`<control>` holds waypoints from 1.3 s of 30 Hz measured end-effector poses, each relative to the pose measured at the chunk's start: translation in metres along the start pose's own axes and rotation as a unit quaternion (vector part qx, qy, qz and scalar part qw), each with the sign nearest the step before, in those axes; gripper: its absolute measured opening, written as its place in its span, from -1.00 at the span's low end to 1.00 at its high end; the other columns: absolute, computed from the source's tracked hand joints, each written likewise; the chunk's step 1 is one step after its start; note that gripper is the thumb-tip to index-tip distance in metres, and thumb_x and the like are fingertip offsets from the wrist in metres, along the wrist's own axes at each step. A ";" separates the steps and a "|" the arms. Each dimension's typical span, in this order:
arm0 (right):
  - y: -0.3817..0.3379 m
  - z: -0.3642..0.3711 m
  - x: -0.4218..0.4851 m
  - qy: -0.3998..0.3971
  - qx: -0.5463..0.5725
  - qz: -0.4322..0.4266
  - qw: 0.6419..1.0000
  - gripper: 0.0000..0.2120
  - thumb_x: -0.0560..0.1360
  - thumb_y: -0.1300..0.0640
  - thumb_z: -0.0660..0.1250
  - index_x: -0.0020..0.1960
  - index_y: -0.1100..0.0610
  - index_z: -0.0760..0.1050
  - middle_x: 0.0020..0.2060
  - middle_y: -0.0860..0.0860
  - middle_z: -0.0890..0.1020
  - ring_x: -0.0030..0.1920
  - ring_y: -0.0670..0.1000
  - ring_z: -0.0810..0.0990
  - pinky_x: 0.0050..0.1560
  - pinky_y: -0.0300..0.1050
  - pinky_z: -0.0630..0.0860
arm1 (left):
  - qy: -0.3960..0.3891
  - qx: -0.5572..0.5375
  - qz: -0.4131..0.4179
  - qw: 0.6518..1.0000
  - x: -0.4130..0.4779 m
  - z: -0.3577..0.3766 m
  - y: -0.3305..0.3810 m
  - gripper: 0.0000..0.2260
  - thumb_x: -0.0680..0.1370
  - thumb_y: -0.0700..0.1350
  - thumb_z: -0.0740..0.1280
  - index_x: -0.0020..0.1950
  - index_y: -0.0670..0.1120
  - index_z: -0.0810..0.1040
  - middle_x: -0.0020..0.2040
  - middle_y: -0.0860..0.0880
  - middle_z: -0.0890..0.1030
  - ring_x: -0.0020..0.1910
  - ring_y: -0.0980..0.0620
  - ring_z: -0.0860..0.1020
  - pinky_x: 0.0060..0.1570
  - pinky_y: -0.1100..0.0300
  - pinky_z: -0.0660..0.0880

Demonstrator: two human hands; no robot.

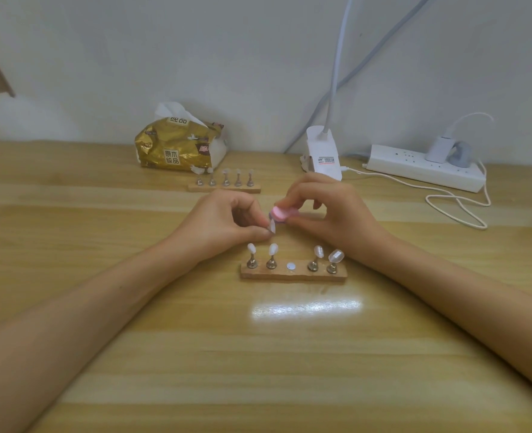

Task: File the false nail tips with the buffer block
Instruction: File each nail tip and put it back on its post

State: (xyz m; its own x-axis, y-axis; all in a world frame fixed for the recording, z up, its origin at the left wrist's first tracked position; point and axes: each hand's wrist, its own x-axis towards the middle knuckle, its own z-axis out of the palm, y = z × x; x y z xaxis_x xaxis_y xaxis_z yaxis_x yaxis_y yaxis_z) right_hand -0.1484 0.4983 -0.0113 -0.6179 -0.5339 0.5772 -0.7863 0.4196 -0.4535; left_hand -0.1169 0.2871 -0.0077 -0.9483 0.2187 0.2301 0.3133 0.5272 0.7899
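The left hand (227, 221) pinches one false nail tip (272, 227) between thumb and forefinger, low down, so the tip stands free of the fingers and its edges can be reached; whether its peg is in the grip I cannot tell. The right hand (333, 214) grips the pink buffer block (279, 214) with curled fingers on top and the thumb beneath. One end pokes out toward the tip, touching it or just short of it; I cannot tell which. Holding both off the worktop (196, 354) and close together seems meant to keep the small strokes steady and in plain sight. Just in front of the hands lies the stand (293, 275), a wooden strip with four tips upright on metal pegs. A bare white disc (290, 266) marks its middle place, most likely the held tip's seat, near for a quick return. A second stand (224, 187) with five tips sits behind the hands, within reach. Farther back, by the wall, are a gold tissue pack (177, 146), a white lamp base (322, 151) and a power strip (424, 165) with its cable (458, 210), apart from the working spot.
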 end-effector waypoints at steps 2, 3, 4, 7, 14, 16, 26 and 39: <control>-0.001 -0.001 0.000 0.023 -0.003 0.020 1.000 -0.92 0.48 0.21 0.52 -0.06 0.18 0.67 -0.13 -0.02 0.62 -0.13 -0.14 0.58 -0.11 -0.36 0.36 | -0.003 -0.008 -0.004 1.000 -0.001 0.000 0.000 -0.83 0.38 -0.22 0.56 -0.29 0.02 0.66 -0.32 0.15 0.68 -0.33 0.29 0.58 -0.24 0.45 0.47; -0.002 -0.001 -0.001 0.035 -0.003 0.022 0.999 -0.92 0.48 0.19 0.52 -0.05 0.17 0.67 -0.14 -0.01 0.63 -0.13 -0.12 0.58 -0.11 -0.33 0.37 | -0.005 -0.012 -0.004 1.000 -0.002 0.000 0.000 -0.85 0.39 -0.21 0.56 -0.27 0.00 0.67 -0.31 0.15 0.69 -0.32 0.30 0.59 -0.24 0.46 0.47; -0.004 -0.002 -0.001 0.047 0.002 0.026 0.999 -0.93 0.49 0.18 0.51 -0.05 0.16 0.66 -0.14 0.01 0.64 -0.11 -0.08 0.59 -0.11 -0.30 0.39 | -0.004 -0.019 -0.003 1.000 -0.003 -0.001 0.000 -0.87 0.39 -0.20 0.56 -0.25 0.00 0.68 -0.30 0.13 0.69 -0.30 0.30 0.60 -0.22 0.46 0.47; -0.006 -0.006 -0.004 0.070 0.030 0.051 0.996 -0.94 0.52 0.13 0.48 -0.04 0.12 0.66 -0.15 0.03 0.65 -0.09 -0.01 0.60 -0.10 -0.24 0.44 | 0.011 -0.070 0.006 0.997 -0.007 -0.003 0.002 -0.93 0.40 -0.10 0.55 -0.16 -0.01 0.70 -0.20 0.08 0.73 -0.17 0.22 0.67 -0.09 0.37 0.53; -0.009 -0.009 -0.007 0.045 0.081 0.072 0.993 -0.91 0.51 0.12 0.49 -0.02 0.12 0.66 -0.12 -0.08 0.66 -0.12 -0.08 0.64 -0.14 -0.19 0.52 | -0.007 -0.176 0.033 0.984 -0.022 -0.006 0.020 -0.85 0.41 -0.07 0.48 -0.11 -0.10 0.61 -0.04 0.03 0.74 0.03 0.14 0.68 0.01 0.27 0.54; -0.007 -0.011 -0.006 0.062 0.105 0.096 0.988 -0.89 0.49 0.15 0.50 -0.01 0.14 0.66 -0.12 -0.07 0.67 -0.12 -0.07 0.65 -0.14 -0.10 0.54 | -0.042 -0.151 0.046 0.987 -0.027 -0.003 0.026 -0.95 0.45 -0.14 0.49 -0.15 -0.06 0.64 -0.05 0.08 0.73 -0.07 0.24 0.65 -0.21 0.45 0.45; -0.007 -0.011 -0.006 0.054 0.134 0.136 0.980 -0.87 0.47 0.17 0.51 0.00 0.17 0.66 -0.08 0.00 0.70 -0.09 0.03 0.67 -0.06 0.15 0.58 | -0.069 -0.057 0.058 0.994 -0.037 0.020 0.026 -0.93 0.44 -0.20 0.52 -0.21 -0.05 0.68 -0.20 0.07 0.68 -0.16 -0.02 0.58 -0.20 0.38 0.45; -0.004 -0.013 -0.007 0.047 0.156 0.142 0.976 -0.87 0.47 0.24 0.50 0.02 0.15 0.66 -0.06 0.04 0.71 -0.08 0.10 0.68 -0.04 0.23 0.59 | -0.058 0.001 0.046 0.997 -0.042 0.013 0.028 -0.92 0.45 -0.23 0.49 -0.19 -0.07 0.66 -0.25 0.22 0.65 -0.25 0.20 0.54 -0.24 0.49 0.37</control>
State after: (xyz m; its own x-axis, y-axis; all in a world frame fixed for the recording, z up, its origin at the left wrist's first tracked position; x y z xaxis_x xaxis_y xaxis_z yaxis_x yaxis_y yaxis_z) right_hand -0.1404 0.5101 -0.0049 -0.8200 -0.3525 0.4510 -0.5539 0.2895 -0.7806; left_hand -0.0677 0.3033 -0.0020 -0.9031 0.3602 0.2340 0.3989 0.5016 0.7676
